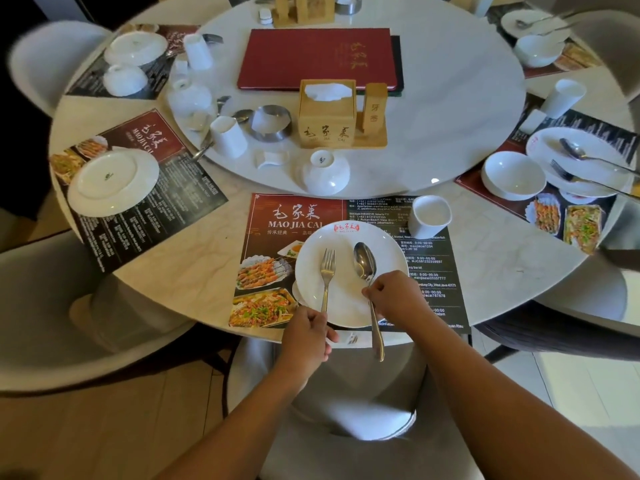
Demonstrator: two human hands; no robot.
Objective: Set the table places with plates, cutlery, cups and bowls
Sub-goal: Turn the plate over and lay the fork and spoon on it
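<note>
While both hands are working at the nearest place, that setting is coming close to complete. Here the left hand (306, 329) is gripping the lower handle of the fork (327, 268), fingers curled round it. The right hand (393, 299) is pinching the spoon (365, 263) partway down its handle, fingertips closed tight on it. Both pieces are lying side by side across the plate (346, 244), heads pointing away, and the spoon's handle is jutting past the edge of the table (502, 244). The plate is sitting on the placemat (277, 220), and a cup (429, 216) is standing upright at the mat's far right corner.

This place is lacking a bowl. An upturned bowl (325, 173) is sitting on the turntable (450, 116) just beyond the mat.

To the right, another place is showing an upright bowl (514, 174) beside a loaded plate (554, 150) carrying cutlery, seemingly done. To the left, an upside-down plate (110, 181) is lying alone on its mat, so cutlery, cup and bowl are seemingly left to do there.
</note>
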